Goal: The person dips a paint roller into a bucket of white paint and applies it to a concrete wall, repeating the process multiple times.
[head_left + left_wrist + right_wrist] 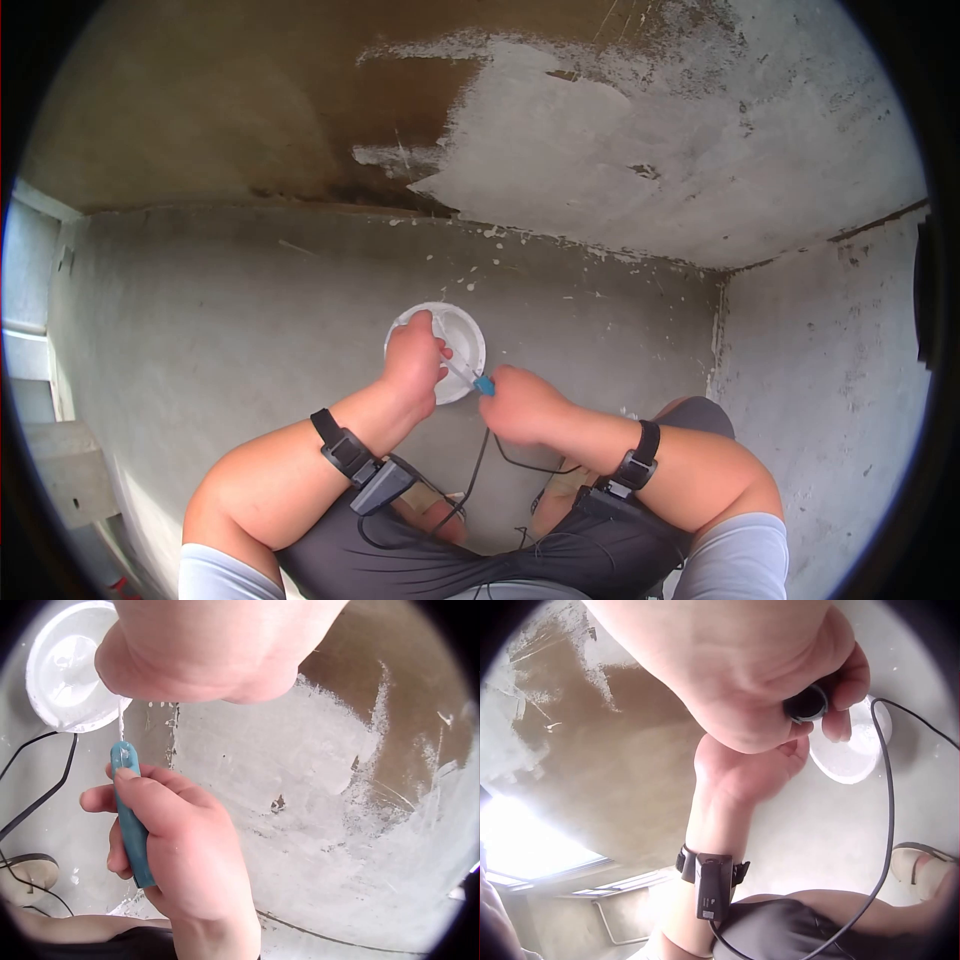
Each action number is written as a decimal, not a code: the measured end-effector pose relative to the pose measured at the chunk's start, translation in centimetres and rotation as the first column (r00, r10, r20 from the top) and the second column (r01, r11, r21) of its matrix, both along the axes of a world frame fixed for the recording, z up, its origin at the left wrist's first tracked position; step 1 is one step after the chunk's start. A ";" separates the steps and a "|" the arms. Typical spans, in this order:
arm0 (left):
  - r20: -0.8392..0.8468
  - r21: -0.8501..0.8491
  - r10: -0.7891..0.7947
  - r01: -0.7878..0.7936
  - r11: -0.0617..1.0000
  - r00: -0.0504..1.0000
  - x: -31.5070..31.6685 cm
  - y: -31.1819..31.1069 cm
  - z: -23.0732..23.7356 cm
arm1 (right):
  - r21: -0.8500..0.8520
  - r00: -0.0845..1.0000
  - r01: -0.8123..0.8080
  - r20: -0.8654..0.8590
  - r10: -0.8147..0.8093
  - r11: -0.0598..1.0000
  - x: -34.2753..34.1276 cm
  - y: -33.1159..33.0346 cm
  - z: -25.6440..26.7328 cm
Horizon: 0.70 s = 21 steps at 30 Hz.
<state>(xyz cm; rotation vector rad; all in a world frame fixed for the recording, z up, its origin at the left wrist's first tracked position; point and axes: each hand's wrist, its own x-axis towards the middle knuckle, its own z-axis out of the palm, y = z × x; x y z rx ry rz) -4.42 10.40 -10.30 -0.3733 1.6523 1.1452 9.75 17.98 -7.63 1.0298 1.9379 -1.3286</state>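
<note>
My right hand grips the blue handle of a putty knife, thumb along its upper part in the left wrist view. The knife's narrow blade, coated in white, runs up behind my left hand. Held over a round white bucket, the left hand has its fingers curled in near the blade; I cannot tell what they hold. In the right wrist view the handle's dark round end pokes out of the right fist. White paste coats the inside of the bucket.
The bucket stands on a grey floor, between a patchy, part-plastered wall and my sandalled feet. A black cable loops between the wrist cameras. White specks dot the floor by the wall. Another wall rises at the right.
</note>
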 end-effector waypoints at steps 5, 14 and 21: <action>0.002 -0.001 -0.002 0.002 1.000 1.000 0.0 -0.1 -0.2 | -0.093 1.000 -0.008 0.002 0.008 0.996 -0.4 0.4 -1.4; -0.056 -0.041 -0.052 0.050 0.998 0.997 -0.5 -0.4 -0.6 | -0.389 0.869 0.490 0.294 -0.399 0.780 -1.1 1.9 -3.9; -0.059 -0.039 -0.060 0.058 0.998 0.996 -0.7 -0.7 -0.1 | -0.442 0.819 0.574 0.336 -0.466 0.690 -1.9 1.8 -4.4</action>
